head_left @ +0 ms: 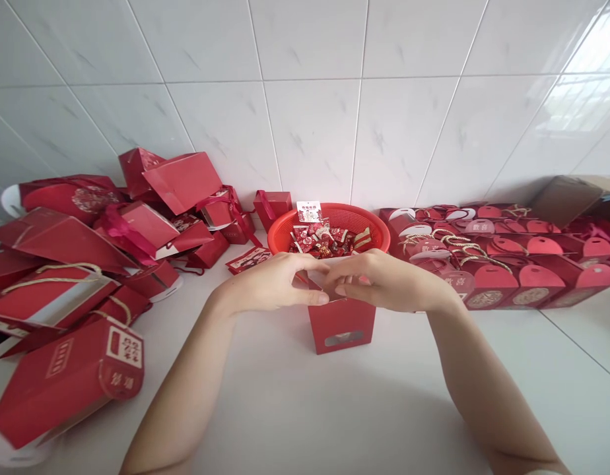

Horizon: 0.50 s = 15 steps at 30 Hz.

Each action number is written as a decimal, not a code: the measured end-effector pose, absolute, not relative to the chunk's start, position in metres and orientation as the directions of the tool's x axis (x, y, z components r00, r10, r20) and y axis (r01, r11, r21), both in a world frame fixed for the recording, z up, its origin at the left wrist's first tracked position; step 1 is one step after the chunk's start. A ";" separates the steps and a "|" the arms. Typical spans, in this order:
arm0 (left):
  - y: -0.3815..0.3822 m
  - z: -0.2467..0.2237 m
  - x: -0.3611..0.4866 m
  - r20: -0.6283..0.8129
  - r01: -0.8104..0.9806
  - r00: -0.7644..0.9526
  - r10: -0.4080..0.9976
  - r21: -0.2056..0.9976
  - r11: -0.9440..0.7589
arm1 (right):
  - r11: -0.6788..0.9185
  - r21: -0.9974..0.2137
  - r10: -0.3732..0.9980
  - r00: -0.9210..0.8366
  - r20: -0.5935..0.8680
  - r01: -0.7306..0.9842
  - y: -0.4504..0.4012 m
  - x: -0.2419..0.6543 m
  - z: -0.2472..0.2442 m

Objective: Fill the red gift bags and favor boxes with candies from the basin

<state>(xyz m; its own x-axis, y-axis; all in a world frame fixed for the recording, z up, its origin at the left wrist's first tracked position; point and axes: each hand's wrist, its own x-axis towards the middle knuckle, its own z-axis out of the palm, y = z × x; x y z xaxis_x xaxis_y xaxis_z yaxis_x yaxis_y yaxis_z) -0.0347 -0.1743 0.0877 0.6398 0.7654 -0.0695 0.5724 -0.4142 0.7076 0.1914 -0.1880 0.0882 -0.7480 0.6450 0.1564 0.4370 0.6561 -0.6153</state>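
Note:
A red paper gift box (343, 323) with an oval window low on its front stands upright on the white tabletop. My left hand (270, 282) is at its top left edge, thumb in front and fingers reaching over the top. My right hand (397, 280) is at the top right, its fingers bent inward over the opening and closed at the rim. Both hands hide most of the box's top, including its flaps. Just behind the box sits a red plastic basket (377, 224) of wrapped candies (325, 241), with a white printed card (309, 212) at its back edge.
On the left lies a heap of red gift boxes (62, 366), some with rope handles or ribbons. To the right, rows of red boxes (493, 290) stand packed together. A brown cardboard box (562, 198) is behind them. A tiled wall (309, 138) bounds the back.

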 end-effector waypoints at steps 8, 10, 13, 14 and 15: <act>-0.171 0.084 -0.035 -0.032 0.592 0.657 0.754 0.640 -0.489 | 0.666 -0.594 0.725 -0.580 0.371 0.452 -0.188 0.202 0.091; -0.170 0.083 -0.035 -0.045 0.624 0.656 0.754 0.594 -0.507 | 0.656 -0.581 0.744 -0.539 0.394 0.481 -0.187 0.205 0.091; -0.169 0.081 -0.032 -0.040 0.634 0.675 0.737 0.542 -0.551 | 0.631 -0.545 0.775 -0.479 0.413 0.552 -0.185 0.211 0.092; -0.169 0.080 -0.032 -0.020 0.631 0.678 0.735 0.528 -0.568 | 0.620 -0.527 0.785 -0.465 0.410 0.582 -0.185 0.213 0.093; -0.169 0.079 -0.031 0.006 0.628 0.676 0.737 0.518 -0.580 | 0.606 -0.510 0.795 -0.454 0.402 0.610 -0.184 0.216 0.093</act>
<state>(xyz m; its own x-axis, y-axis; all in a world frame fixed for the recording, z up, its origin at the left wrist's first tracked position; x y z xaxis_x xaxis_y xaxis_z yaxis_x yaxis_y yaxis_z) -0.0309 -0.1687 0.0792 0.6758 0.7371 0.0062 0.6282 -0.5803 0.5182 0.2159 -0.1843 0.0934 -0.4538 0.7953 0.4020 0.6105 0.6061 -0.5099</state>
